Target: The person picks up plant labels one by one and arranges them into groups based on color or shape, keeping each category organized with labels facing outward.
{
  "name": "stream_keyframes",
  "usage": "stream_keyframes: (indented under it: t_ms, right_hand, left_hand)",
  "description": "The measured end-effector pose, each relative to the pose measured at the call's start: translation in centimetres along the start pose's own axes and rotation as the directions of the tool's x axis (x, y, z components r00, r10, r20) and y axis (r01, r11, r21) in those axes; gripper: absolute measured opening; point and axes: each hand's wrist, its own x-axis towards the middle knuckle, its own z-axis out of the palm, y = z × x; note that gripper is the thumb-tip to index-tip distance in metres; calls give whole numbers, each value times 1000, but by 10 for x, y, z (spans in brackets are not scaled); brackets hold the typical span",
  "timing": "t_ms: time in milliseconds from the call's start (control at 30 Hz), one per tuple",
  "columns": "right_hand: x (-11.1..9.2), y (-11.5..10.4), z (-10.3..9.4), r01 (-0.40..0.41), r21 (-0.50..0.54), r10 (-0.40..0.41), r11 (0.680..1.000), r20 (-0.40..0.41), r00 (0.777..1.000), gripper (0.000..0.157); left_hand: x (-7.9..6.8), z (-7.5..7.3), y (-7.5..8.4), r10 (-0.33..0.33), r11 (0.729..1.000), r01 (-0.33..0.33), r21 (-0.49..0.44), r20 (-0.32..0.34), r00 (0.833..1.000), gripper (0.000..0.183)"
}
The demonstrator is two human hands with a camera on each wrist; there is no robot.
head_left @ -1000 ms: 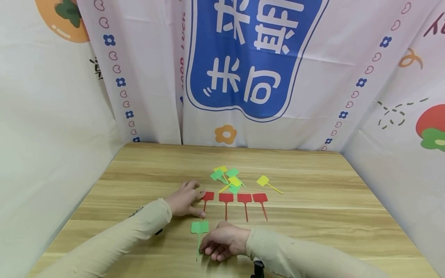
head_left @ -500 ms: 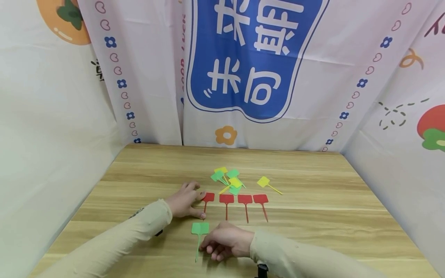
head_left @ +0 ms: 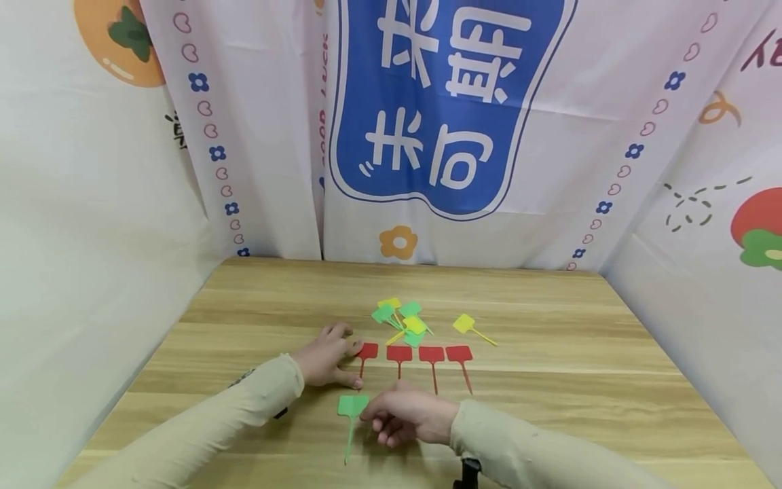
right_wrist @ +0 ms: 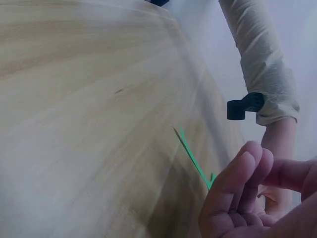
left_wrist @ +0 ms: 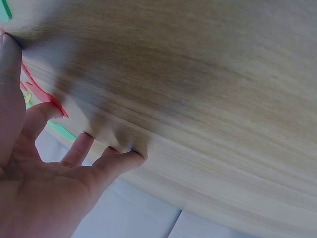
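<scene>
In the head view my left hand rests on the table with its fingers spread. Its index fingertip touches the head of the leftmost red plant label, and the thumb tip lies by the stem's lower end. In the left wrist view that same red label shows between thumb and index. My right hand has loosely bent fingers, with the index fingertip right at the lower right corner of a green plant label. This label lies stem toward me, below the leftmost red one. Its green stem shows past the fingers in the right wrist view.
More red plant labels lie in a row to the right of the left hand. Behind them is a loose pile of green labels and yellow labels. A single yellow label lies apart. Printed curtains enclose the wooden table.
My right hand has moved up along the green plant label, from beside its stem to the corner of its head. The left hand stays on the red label. The head view has tilted slightly.
</scene>
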Motion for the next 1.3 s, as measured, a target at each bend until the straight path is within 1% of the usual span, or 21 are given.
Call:
stream_keyframes:
  t_ms: [233, 433, 633, 733, 833, 1100, 1233, 1300]
  right_hand:
    - [-3, -4, -9, 37, -12, -37, 999, -16, 999, 13]
    - [-5, -8, -18, 82, -17, -83, 997, -73, 994, 13]
    - [-5, -14, -30, 105, -24, -107, 994, -118, 987, 11]
    - [-4, -17, -36, 114, -31, -117, 993, -132, 984, 12]
    - [-1, -18, -43, 123, -38, -127, 992, -148, 981, 14]
    - [6, -24, -68, 140, -50, -147, 989, -188, 971, 13]
    - [8, -29, -83, 151, -64, -161, 987, -213, 964, 13]
    - [9, -32, -91, 156, -73, -169, 985, -236, 957, 15]
  left_hand:
    - [0, 4, -1, 1, 1000, -1, 2, -7, 1000, 83]
    - [1, 7, -3, -4, 1000, 4, 14, -8, 1000, 83]
    - [1, 7, -4, -3, 1000, 3, 12, -16, 1000, 82]
    - [2, 6, -4, 1, 1000, 0, 24, -18, 1000, 82]
    - [2, 6, -4, -1, 1000, 2, 30, -17, 1000, 81]
    - [-1, 8, -4, -18, 1000, 18, 11, -11, 1000, 83]
    - [0, 6, -3, -15, 1000, 15, 10, -12, 1000, 82]
    - [0, 4, -2, -13, 1000, 14, 7, -8, 1000, 81]
